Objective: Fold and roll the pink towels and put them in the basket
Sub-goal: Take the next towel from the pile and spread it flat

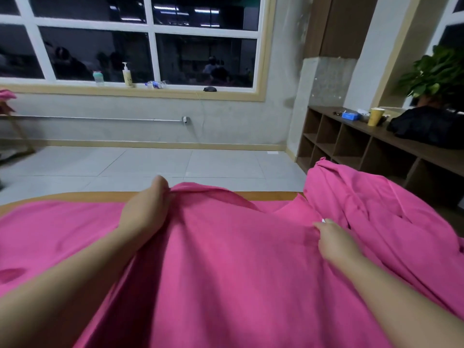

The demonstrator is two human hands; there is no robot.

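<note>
A large pink towel (226,259) is lifted off the table between my two hands and drapes toward me. My left hand (147,209) grips its far edge at the upper left, fingers curled under the cloth. My right hand (331,239) pinches the towel's right edge lower down. Another pink towel (50,232) lies flat on the table at the left. More pink towels (371,204) sit bunched in a heap at the right. No basket is in view.
The wooden table edge (271,196) runs across the far side, with tiled floor beyond. A brown cubby shelf (351,146) stands at the right, carrying a yellow cup (375,116), a black bag (429,129) and a plant. Bottles stand on the window sill (125,90).
</note>
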